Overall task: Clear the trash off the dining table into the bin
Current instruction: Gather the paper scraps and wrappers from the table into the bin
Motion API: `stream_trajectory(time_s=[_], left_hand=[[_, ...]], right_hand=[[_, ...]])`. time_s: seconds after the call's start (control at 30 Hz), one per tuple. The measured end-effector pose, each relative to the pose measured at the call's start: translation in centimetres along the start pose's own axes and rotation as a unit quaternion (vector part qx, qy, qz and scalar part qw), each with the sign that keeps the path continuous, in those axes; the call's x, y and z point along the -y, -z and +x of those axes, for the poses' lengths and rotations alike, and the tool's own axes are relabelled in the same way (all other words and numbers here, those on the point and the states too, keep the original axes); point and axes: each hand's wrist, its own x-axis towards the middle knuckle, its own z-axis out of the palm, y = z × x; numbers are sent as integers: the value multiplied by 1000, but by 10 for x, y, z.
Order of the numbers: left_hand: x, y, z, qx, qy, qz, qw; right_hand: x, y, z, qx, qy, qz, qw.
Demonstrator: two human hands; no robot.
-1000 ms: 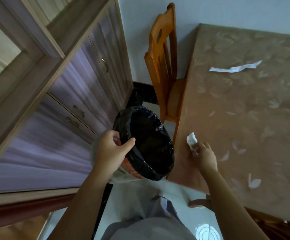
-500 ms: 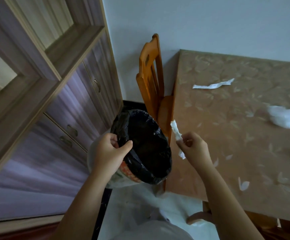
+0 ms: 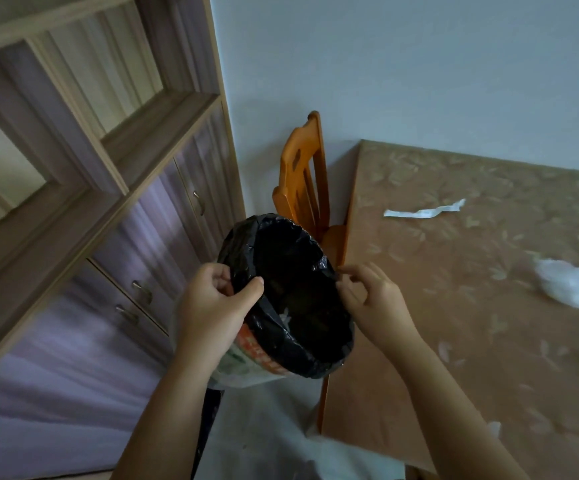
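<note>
My left hand point(image 3: 212, 306) grips the rim of a small bin point(image 3: 291, 296) lined with a black bag, held up beside the dining table point(image 3: 454, 323). A white scrap point(image 3: 286, 318) shows inside the bin. My right hand point(image 3: 371, 303) hovers at the bin's right rim with loosely curled fingers and holds nothing. On the table lie a long white paper strip point(image 3: 423, 212) at the back and a crumpled clear plastic wad point(image 3: 572, 289) at the right.
An orange wooden chair point(image 3: 307, 188) stands tucked against the table's left edge by the wall. A wooden cabinet point(image 3: 108, 202) with drawers and handles fills the left. Small white bits point(image 3: 494, 427) lie near the table's front edge.
My right hand carried the white paper scrap from the table edge to the bin and let it go; the scrap now lies inside. The view tilted upward.
</note>
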Motion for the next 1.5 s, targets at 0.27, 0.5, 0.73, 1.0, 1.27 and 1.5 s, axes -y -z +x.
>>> stream_trajectory(time_s=[0.27,0.5,0.73,1.0,1.27,1.5], left_hand=[[-36,4,56,-28,-49,-38,998],[-47,16,158,-53,-124,39,990],[-75,30,262,-5,-183,-6,983],[-112,-5,334,21,-217,-48,975],[-159,-110,382,98,-254,-93,958],[-194,-224,389,159,-288,-47,943]], right_hand=[[1,11,54,-121,8,-116,986],[26,-14,121,-144,-9,-149,978],[46,-42,188,-179,-68,-164,968],[22,-42,224,-211,-164,-189,945],[-60,-13,273,-246,-248,-167,922],[-150,25,286,-253,-334,-135,898]])
